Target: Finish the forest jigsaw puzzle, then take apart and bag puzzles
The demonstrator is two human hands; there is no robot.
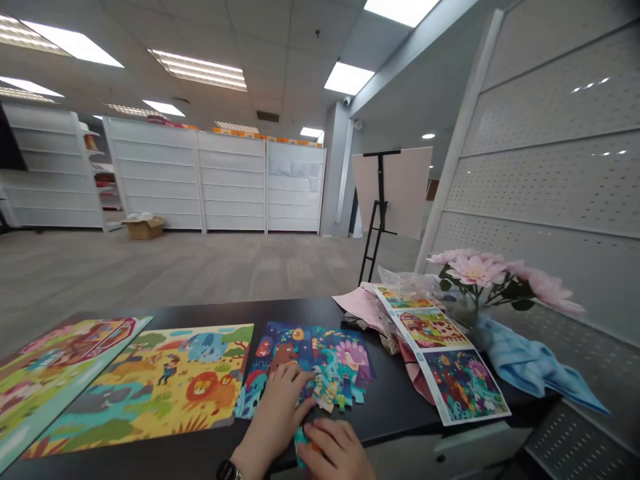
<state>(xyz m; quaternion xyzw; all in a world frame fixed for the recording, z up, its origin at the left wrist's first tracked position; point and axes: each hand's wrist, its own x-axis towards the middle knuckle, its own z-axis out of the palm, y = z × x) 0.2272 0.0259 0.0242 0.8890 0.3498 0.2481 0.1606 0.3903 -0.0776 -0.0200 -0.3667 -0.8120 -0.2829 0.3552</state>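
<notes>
A half-built dark blue jigsaw puzzle (320, 360) lies on the black table (210, 313), with loose pieces bunched at its lower right. My left hand (275, 413) rests flat on the puzzle's lower part, fingers stretched towards the pieces. A watch sits on that wrist. Just below, at the table's near edge, my right hand (337, 450) is closed on a teal puzzle piece (301, 443).
Two finished puzzles lie to the left: a yellow safari one (160, 387) and a farm one (55, 367). A picture sheet (440, 353), pink cloth, blue cloth (530, 363), plastic bag and pink flowers (480, 270) crowd the right end. An easel (380, 207) stands behind.
</notes>
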